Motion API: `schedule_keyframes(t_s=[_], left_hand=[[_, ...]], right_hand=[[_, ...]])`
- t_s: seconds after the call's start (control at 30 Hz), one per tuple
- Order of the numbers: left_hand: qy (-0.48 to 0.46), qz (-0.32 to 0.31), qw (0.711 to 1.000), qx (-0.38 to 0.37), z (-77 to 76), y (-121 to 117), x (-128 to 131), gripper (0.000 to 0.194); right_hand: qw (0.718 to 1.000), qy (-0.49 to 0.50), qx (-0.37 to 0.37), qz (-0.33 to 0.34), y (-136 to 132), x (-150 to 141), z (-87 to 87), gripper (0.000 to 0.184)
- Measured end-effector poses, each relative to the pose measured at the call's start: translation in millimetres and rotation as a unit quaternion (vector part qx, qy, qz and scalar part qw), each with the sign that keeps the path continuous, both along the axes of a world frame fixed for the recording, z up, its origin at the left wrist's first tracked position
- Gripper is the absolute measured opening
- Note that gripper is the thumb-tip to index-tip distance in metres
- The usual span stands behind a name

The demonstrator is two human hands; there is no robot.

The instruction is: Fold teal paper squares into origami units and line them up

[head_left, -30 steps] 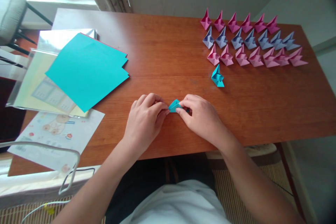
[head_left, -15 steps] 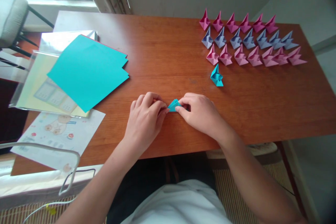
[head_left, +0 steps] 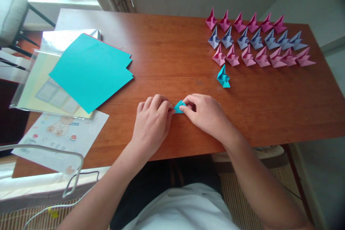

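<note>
Between my two hands is a small folded piece of turquoise paper (head_left: 179, 107), a flat triangle low over the table near its front edge. My left hand (head_left: 155, 122) pinches its left corner with thumb and forefinger. At the other end my right hand (head_left: 206, 115) grips the paper, thumb on the near face and forefinger behind. The fingertips cover both ends of the paper. A finished turquoise origami figure (head_left: 223, 77) stands beyond my right hand, with a pointed top and a small pocket.
Rows of origami figures in magenta (head_left: 239, 24), lilac (head_left: 243, 39) and pink (head_left: 247, 56) fill the far right of the wooden table (head_left: 161, 54). Turquoise sheets (head_left: 90, 72) lie at left over a clear paper packet (head_left: 24, 86) and a printed sheet (head_left: 88, 129). A bent metal frame (head_left: 78, 158) juts in at lower left.
My left hand has shifted slightly right, its fingers drawn closer together at the paper's left corner. My right hand keeps its grip; the whole view has shifted slightly.
</note>
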State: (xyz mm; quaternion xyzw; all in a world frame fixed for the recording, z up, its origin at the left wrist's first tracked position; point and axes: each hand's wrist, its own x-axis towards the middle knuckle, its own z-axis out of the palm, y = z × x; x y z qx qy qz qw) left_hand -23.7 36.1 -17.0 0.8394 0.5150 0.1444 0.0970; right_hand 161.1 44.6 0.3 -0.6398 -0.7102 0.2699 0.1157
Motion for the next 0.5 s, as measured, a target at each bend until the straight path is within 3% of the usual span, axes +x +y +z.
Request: schedule_keyframes(t_s=[0.23,0.5], left_hand=[[-0.108,-0.044,0.993,0.025,-3.0,-3.1,5.3,0.019],[-0.126,-0.025,0.992,0.010,-4.3,-1.6,13.7,0.016]], right_hand=[[1.000,-0.004,0.008,0.004,2.0,1.3,-1.2,0.018],[1.000,-0.009,0.002,0.005,1.8,2.6,0.1,0.017]])
